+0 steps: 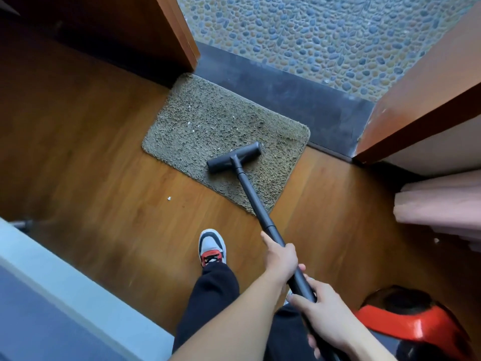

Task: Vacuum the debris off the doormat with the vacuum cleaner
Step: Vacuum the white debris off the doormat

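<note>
A shaggy grey-green doormat (208,121) lies on the wooden floor against a dark door threshold. Small white bits of debris (189,123) dot its left-middle part. The black vacuum head (234,157) rests on the mat's near half, joined to a long black wand (256,201). My left hand (279,257) grips the wand higher up, fingers wrapped round it. My right hand (316,306) grips the wand's lower end nearer my body.
A white scrap (169,198) lies on the floor left of the mat. The red vacuum body (416,324) sits at lower right. Wooden door frames (182,35) flank the threshold (286,97); pebble paving lies beyond. My shoe (212,247) stands near the mat. A pale ledge (65,287) runs along the lower left.
</note>
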Motion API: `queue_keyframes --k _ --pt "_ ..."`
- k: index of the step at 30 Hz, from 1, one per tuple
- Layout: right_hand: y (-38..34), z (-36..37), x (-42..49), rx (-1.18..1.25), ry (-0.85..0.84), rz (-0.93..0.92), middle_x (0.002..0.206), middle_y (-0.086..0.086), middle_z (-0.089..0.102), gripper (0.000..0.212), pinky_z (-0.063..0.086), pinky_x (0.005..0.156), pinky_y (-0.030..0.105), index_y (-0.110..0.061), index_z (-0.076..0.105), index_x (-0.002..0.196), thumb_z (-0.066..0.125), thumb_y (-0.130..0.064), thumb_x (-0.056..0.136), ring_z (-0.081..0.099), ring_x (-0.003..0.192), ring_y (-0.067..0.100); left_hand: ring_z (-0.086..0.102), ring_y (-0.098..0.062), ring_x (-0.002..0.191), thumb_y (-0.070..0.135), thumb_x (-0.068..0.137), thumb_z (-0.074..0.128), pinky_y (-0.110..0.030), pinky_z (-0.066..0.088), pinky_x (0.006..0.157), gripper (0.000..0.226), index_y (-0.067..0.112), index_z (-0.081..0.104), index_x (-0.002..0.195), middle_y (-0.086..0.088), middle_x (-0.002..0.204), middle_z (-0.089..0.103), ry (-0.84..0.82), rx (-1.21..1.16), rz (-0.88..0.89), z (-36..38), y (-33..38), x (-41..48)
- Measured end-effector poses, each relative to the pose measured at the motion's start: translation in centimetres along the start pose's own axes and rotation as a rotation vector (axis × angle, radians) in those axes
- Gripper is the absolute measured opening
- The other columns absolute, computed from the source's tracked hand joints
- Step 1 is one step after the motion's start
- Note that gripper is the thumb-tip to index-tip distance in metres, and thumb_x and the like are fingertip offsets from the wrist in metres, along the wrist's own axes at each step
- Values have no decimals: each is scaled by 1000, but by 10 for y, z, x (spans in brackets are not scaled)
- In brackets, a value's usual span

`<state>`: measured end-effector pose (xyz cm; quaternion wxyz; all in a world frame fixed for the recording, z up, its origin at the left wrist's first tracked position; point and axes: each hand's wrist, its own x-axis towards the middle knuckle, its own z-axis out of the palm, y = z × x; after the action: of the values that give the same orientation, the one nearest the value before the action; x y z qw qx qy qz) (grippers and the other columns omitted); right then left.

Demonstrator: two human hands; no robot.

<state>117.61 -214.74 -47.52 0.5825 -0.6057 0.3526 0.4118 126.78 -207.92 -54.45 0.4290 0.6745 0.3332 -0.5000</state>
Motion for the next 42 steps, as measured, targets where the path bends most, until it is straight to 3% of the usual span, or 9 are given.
queue_keyframes --k 5,8,12,16,18,21,24,30,42 --pt "-24 9 27 -24 0 -12 50 13 57 10 47 38 29 -18 51 101 56 -25 97 56 38 30 62 -22 56 18 99 39 -48 62 76 79 34 -13 156 -13 116 60 44 1 21 -23 20 22" --pt "-48 21 48 -45 12 -25 54 9 53 15 47 36 31 -8 50 101 57 -21 96 56 39 31 59 -18 51 16 99 40 -40 62 63 79 36 -11 156 -10 105 58 55 -55 17 -47 34 39" --pt "-85 43 75 -102 32 -45 56 9 54 12 46 38 32 -13 49 92 57 -21 95 57 39 32 57 -16 50 16 100 41 -33 58 51 79 36 -11 156 -8 95 54 49 -94 34 -86 58 61" --pt "-129 65 99 -124 46 -43 61 10 55 14 45 38 31 -15 47 87 58 -20 94 56 37 27 60 -17 54 18 101 41 -41 62 64 78 36 -11 156 -11 117 58 49 -79 23 -128 86 82" --pt "-150 72 111 -135 54 -36 64 10 55 14 44 36 30 -16 47 88 58 -21 94 56 37 27 60 -17 53 19 101 40 -39 62 61 77 37 -11 156 -17 122 58 48 -96 15 -145 102 91" --pt "-177 78 127 -128 77 -18 65 11 54 15 43 35 30 -11 48 91 58 -22 93 55 37 30 59 -16 53 18 102 39 -34 59 51 77 38 -13 155 -12 108 57 24 -102 16 -164 124 104" --pt "-201 86 140 -144 104 -25 62 10 53 19 41 35 30 -6 46 90 58 -21 92 55 36 31 60 -15 50 18 102 39 -43 63 66 78 35 -15 155 -9 98 58 15 -69 24 -182 146 116" --pt "-243 98 162 -129 119 -54 59 8 53 20 45 36 34 -4 48 92 59 -21 92 55 38 32 59 -16 48 17 100 39 -46 63 71 80 35 -16 155 -18 119 62 36 -36 58 -211 178 137" --pt "-202 91 140 -124 97 -16 61 9 54 18 45 38 33 -8 50 93 60 -24 93 55 39 31 61 -17 54 16 103 39 -42 63 65 79 34 -17 155 -9 121 59 46 -48 9 -188 149 107"
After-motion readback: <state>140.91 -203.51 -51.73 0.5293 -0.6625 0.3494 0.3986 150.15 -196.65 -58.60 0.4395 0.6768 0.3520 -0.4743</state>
